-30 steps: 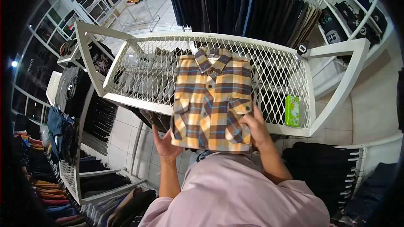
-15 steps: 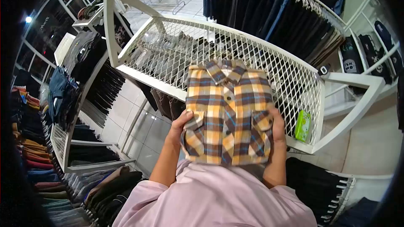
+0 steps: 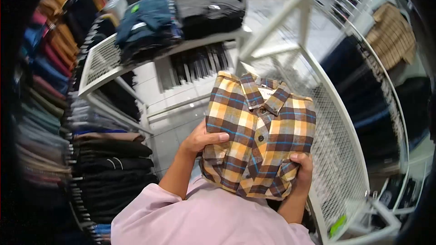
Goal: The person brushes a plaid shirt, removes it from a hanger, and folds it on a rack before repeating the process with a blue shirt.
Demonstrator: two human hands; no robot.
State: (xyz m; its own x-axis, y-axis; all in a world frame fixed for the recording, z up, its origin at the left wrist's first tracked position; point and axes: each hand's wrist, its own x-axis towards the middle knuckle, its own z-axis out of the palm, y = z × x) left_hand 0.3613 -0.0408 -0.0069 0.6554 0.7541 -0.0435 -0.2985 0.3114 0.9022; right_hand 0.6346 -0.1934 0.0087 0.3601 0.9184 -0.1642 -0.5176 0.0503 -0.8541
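Note:
A folded plaid shirt (image 3: 261, 138) in yellow, brown and white with thin blue lines is held in front of my chest, collar pointing away from me. My left hand (image 3: 200, 139) grips its left side, the thumb lying on top and the fingers hidden beneath. On the right, my right hand (image 3: 303, 168) closes on the lower edge near a chest pocket, thumb on top. A dark button (image 3: 261, 138) and a white neck label (image 3: 266, 92) show on the shirt.
A white mesh rack (image 3: 340, 149) stands close on the right, with a green packet (image 3: 337, 226) on it. Ahead, folded dark clothes (image 3: 209, 11) lie on a white-framed stand (image 3: 102, 59). Hanging garments (image 3: 113, 163) line the left; more trousers (image 3: 363, 81) hang at the right.
My view and body have turned left, so the mesh rack now lies to my right. The shirt came along in both hands, and my left thumb now reaches farther over it.

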